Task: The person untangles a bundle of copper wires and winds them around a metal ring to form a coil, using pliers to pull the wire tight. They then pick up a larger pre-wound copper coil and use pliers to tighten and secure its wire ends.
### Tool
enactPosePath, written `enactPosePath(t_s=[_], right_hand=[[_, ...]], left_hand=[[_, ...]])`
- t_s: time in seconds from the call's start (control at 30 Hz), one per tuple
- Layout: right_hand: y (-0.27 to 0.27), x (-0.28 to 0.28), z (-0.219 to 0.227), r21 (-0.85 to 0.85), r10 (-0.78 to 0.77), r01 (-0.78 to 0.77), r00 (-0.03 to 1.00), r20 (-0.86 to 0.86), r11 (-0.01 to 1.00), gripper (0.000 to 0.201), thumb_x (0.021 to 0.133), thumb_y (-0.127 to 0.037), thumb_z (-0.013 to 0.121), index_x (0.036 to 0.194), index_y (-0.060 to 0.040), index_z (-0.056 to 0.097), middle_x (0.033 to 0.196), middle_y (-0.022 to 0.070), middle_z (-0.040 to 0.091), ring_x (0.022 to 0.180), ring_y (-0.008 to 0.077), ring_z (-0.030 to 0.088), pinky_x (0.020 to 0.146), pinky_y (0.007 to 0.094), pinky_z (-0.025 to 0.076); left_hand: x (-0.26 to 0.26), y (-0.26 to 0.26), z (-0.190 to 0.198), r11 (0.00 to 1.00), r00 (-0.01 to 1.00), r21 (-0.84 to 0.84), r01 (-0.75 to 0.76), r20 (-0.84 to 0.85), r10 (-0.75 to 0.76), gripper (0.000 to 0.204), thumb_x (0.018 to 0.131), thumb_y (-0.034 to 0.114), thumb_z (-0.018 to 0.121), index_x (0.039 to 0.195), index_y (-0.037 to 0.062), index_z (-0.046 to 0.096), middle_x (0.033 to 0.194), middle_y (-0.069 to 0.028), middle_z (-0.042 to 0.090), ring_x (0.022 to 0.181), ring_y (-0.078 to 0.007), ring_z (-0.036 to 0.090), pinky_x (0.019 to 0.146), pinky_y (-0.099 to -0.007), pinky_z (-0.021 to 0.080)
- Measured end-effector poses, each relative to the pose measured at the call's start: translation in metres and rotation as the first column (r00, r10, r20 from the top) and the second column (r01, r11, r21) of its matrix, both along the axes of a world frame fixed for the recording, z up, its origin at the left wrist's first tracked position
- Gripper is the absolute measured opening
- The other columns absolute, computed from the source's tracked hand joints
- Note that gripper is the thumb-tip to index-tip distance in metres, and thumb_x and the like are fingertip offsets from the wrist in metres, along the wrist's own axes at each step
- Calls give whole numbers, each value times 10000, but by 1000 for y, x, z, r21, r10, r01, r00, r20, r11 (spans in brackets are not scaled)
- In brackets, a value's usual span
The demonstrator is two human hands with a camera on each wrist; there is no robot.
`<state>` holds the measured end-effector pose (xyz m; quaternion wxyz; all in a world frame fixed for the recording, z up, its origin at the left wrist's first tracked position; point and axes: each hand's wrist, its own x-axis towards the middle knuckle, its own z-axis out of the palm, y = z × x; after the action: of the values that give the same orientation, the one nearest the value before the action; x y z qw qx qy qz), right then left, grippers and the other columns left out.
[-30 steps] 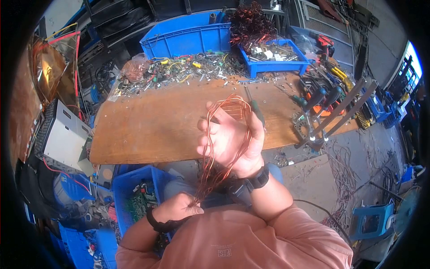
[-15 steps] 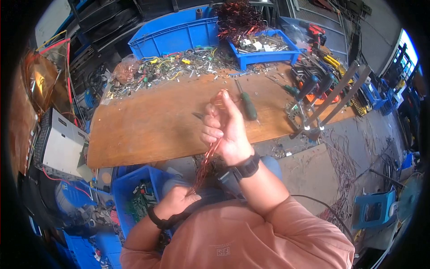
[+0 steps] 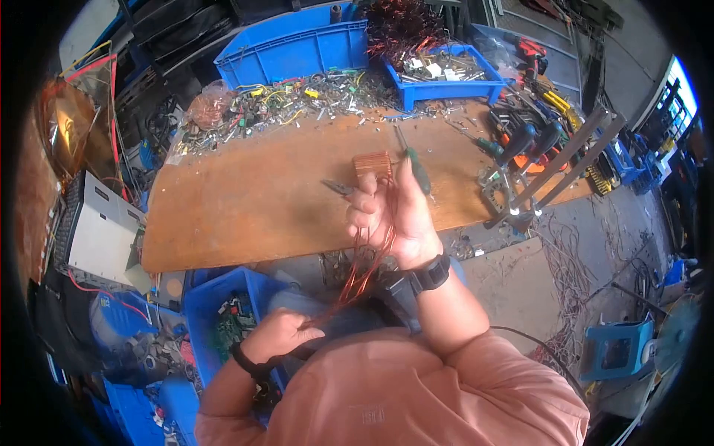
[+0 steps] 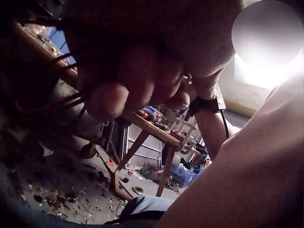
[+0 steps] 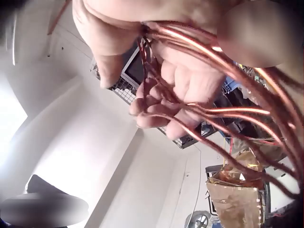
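A bundle of copper wire strands runs between both hands above the near edge of the wooden workbench. My right hand is raised over the bench and grips the upper end, where the strands bend into a flat band over the fingertips. In the right wrist view the copper strands cross the palm under curled fingers. My left hand sits low by the lap and pinches the lower end. The left wrist view is dark, with curled fingers close to the lens.
Scrap wire and metal bits litter the bench's far side in front of blue bins. A green-handled screwdriver and pliers lie near the raised hand. Tools crowd the right end. A blue crate sits below left.
The wide copper loop has been drawn tight into a flat band over the right fingertips. The right hand shifted slightly right; the left hand stayed low, holding the lower end.
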<state>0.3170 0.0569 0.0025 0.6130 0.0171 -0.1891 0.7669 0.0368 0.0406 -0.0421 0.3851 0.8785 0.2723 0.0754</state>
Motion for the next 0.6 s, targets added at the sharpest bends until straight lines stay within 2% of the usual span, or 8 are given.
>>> enactPosePath(t_s=[0.13, 0.27, 0.33, 0.37, 0.43, 0.47, 0.57, 0.6], right_hand=[[-5, -2, 23, -141, -78, 89, 994, 80, 986, 455, 909, -573, 493, 773, -139, 488, 610, -4, 429, 540, 137, 414, 534, 297, 370], [7, 0, 12, -204, -113, 116, 993, 29, 972, 469, 919, -541, 505, 669, -157, 403, 523, -33, 308, 445, 99, 289, 425, 255, 234], [9, -3, 14, -270, -193, 227, 970, 147, 936, 479, 924, -515, 516, 635, -163, 366, 506, -39, 273, 421, 95, 254, 410, 255, 211], [10, -5, 14, -301, -224, 281, 952, 209, 911, 488, 926, -502, 522, 619, -165, 348, 498, -42, 255, 409, 93, 236, 402, 255, 200], [22, -6, 6, -273, -338, 405, 904, 262, 873, 482, 929, -479, 532, 612, -170, 341, 501, -43, 243, 410, 96, 230, 403, 259, 195], [28, -5, 4, -252, -393, 464, 874, 286, 849, 480, 930, -468, 537, 608, -172, 338, 503, -44, 238, 410, 98, 228, 403, 262, 193], [33, -3, 8, -229, -327, 375, 919, 221, 898, 471, 930, -448, 546, 611, -174, 334, 509, -42, 238, 422, 98, 238, 412, 264, 199], [37, 0, 2, -221, -248, 285, 952, 180, 933, 456, 930, -432, 552, 626, -171, 335, 529, -41, 245, 448, 103, 251, 428, 270, 210]], left_hand=[[-1, 3, 2, 1000, 1000, 12, -3, -18, 3, 363, 840, 327, 679, 786, -28, 627, 692, -236, 570, 629, -419, 544, 548, -426, 420], [1, -3, 3, 996, 995, -9, -94, 17, 94, 344, 821, 244, 701, 693, -47, 569, 603, -223, 495, 518, -356, 390, 504, -392, 386], [-1, -4, 1, 993, 993, 27, -114, 38, 113, 342, 818, 234, 703, 689, -50, 563, 595, -220, 488, 509, -328, 357, 499, -387, 381], [-2, -5, 0, 985, 984, 13, -174, 40, 173, 341, 814, 232, 705, 687, -50, 562, 594, -220, 487, 505, -324, 357, 497, -386, 379], [-2, -8, 0, 956, 956, -22, -292, 36, 292, 340, 807, 227, 710, 682, -51, 560, 591, -220, 485, 498, -314, 358, 493, -385, 376], [2, -9, 7, 949, 949, -22, -314, 39, 314, 327, 793, 224, 719, 676, -42, 570, 582, -218, 481, 487, -319, 401, 495, -390, 379], [3, -5, 22, 956, 961, 96, -277, 46, 273, 311, 771, 221, 732, 674, -34, 582, 587, -217, 493, 503, -348, 468, 499, -402, 386], [-4, 0, 19, 957, 975, 187, -223, 57, 216, 310, 753, 227, 741, 672, -29, 586, 607, -220, 512, 535, -377, 503, 502, -413, 388]])
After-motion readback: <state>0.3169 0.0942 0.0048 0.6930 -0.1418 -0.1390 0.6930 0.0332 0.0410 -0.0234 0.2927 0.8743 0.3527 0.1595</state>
